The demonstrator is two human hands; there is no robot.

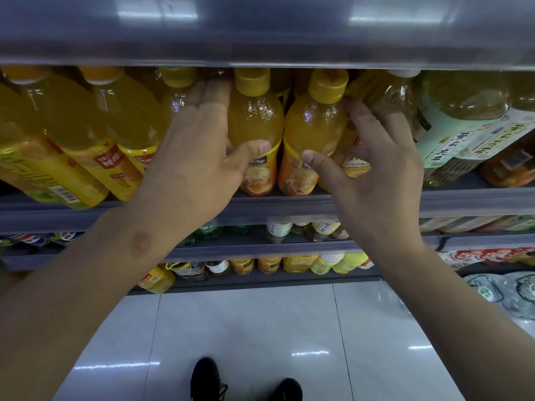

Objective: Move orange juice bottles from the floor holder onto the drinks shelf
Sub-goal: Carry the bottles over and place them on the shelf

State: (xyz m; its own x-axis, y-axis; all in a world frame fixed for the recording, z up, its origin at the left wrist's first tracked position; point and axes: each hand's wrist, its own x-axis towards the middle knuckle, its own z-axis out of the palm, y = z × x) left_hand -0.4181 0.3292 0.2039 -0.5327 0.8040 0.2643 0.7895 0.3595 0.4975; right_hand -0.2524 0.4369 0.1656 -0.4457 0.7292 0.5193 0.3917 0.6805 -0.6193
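Note:
Two orange juice bottles with yellow caps stand side by side on the drinks shelf. My left hand wraps the left orange juice bottle, thumb across its label and fingers behind its left side. My right hand is at the right orange juice bottle, fingers spread behind its right side and thumb close to its label; a firm grip does not show. The floor holder is out of view.
Larger yellow drink bottles crowd the shelf on the left, and green-labelled tea bottles on the right. The shelf above hangs low over the caps. Lower shelves hold more drinks. Packed water bottles lie at right on the tiled floor.

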